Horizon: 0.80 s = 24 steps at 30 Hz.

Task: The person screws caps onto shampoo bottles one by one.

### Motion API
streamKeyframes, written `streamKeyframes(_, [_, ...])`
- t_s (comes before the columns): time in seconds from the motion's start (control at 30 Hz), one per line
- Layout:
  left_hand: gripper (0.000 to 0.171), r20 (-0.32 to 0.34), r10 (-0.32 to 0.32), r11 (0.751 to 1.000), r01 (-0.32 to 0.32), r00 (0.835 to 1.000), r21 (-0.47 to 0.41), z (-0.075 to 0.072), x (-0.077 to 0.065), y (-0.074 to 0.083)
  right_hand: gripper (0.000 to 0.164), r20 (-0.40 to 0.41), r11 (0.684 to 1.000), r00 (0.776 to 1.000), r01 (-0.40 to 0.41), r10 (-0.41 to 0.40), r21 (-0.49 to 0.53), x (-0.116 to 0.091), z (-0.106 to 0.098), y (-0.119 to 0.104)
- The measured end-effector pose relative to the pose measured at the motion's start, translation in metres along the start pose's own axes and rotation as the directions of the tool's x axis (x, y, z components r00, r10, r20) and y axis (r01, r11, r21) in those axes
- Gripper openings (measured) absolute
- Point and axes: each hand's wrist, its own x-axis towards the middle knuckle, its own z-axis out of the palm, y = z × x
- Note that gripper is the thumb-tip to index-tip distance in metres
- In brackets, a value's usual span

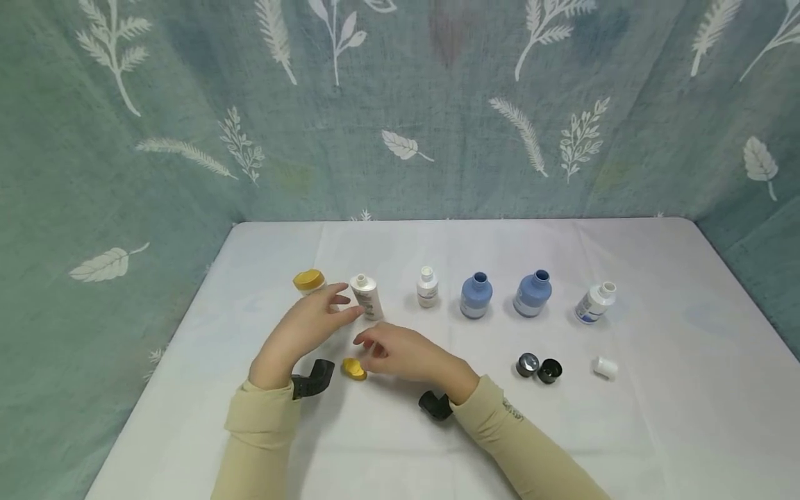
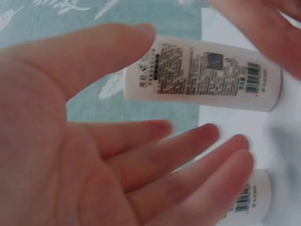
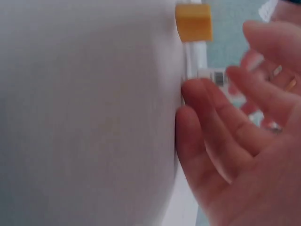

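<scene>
My left hand [image 1: 306, 330] hovers between a bottle with a yellow cap [image 1: 309, 280] and an uncapped white bottle [image 1: 367, 300]. In the left wrist view its fingers are extended and apart. The printed white bottle [image 2: 207, 73] stands beyond the thumb, whose tip overlaps it; contact is unclear. Part of another white bottle [image 2: 258, 195] shows behind the fingertips. My right hand [image 1: 403, 351] is low over the table, its fingers loosely bent and holding nothing visible. Beside it lies a loose yellow cap [image 1: 353, 369], apart from the fingers in the right wrist view.
Further right stand a small white bottle [image 1: 428, 288], two blue open-necked bottles [image 1: 476, 297] and another white bottle [image 1: 595, 303]. Two black caps [image 1: 550, 371] and a white cap [image 1: 605, 368] lie in front of them. A patterned curtain [image 1: 437, 187] hangs behind the white-covered table [image 1: 687, 417].
</scene>
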Motion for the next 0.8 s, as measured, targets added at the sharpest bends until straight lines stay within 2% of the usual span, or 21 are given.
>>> streamKeyframes(0.13, [0.075, -0.040, 0.019, 0.999, -0.021, 0.999, -0.047, 0.004, 0.002, -0.001, 0.043, 0.007, 0.998, 1.000, -0.005, 0.005, -0.056, 0.001, 0.009, -0.003])
streamKeyframes(0.3, [0.078, -0.074, 0.047, 0.996, -0.052, 0.996, -0.074, 0.008, 0.005, -0.002, 0.051, 0.031, 0.988, 0.999, 0.049, -0.045, -0.146, 0.004, 0.017, -0.006])
streamKeyframes(0.43, [0.080, -0.116, 0.070, 0.993, -0.081, 0.991, -0.087, 0.013, 0.010, -0.003, 0.049, 0.006, 0.977, 0.997, 0.072, -0.072, -0.202, 0.006, 0.021, -0.008])
streamKeyframes(0.6, [0.069, -0.174, 0.109, 0.987, -0.128, 0.979, -0.101, 0.018, 0.015, -0.003, 0.040, -0.016, 0.978, 0.999, 0.045, -0.049, -0.202, 0.007, 0.023, -0.010])
streamKeyframes(0.8, [0.050, -0.204, 0.133, 0.981, -0.158, 0.970, -0.111, 0.024, 0.019, -0.003, 0.035, 0.009, 0.970, 0.999, 0.044, -0.043, -0.238, 0.006, 0.023, -0.014])
